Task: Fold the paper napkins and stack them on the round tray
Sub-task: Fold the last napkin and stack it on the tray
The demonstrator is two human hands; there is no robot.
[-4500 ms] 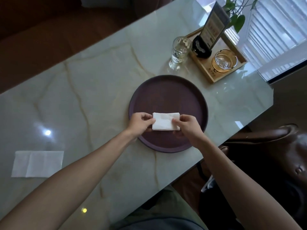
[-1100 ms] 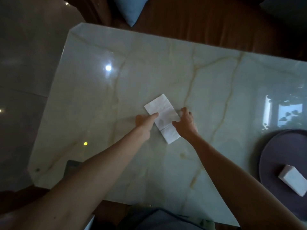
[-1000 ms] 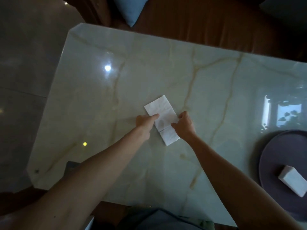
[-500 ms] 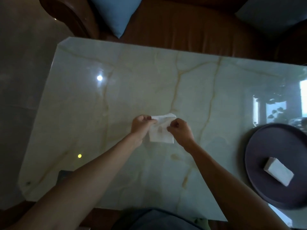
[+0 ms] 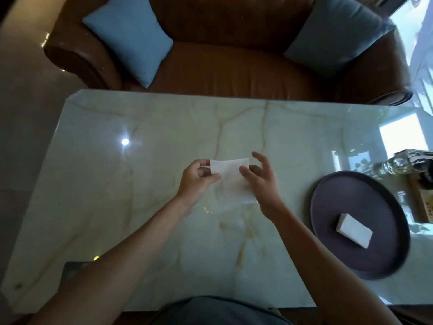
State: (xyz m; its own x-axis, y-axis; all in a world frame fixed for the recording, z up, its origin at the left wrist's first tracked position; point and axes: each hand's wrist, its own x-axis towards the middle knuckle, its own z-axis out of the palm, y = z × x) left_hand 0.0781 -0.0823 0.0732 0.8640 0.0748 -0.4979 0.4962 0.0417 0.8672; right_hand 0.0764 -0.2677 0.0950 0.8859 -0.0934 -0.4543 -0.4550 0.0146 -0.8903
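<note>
A thin white paper napkin (image 5: 230, 179) hangs above the middle of the marble table (image 5: 140, 207), lifted off the surface. My left hand (image 5: 196, 179) pinches its upper left corner. My right hand (image 5: 260, 179) holds the napkin's right side with the thumb on the sheet and the other fingers spread. A round dark purple tray (image 5: 375, 202) lies at the right of the table. One folded white napkin (image 5: 353, 230) rests on it, near its middle.
A brown leather sofa (image 5: 234, 66) with two blue cushions (image 5: 128, 38) stands behind the table. A glass (image 5: 396, 165) and a wooden tray (image 5: 421, 202) sit at the far right edge, just beyond the round tray.
The napkin was lying flat on the table under both hands. Both hands have now lifted it and hold it up as a hanging sheet. The view has tilted up to show the sofa.
</note>
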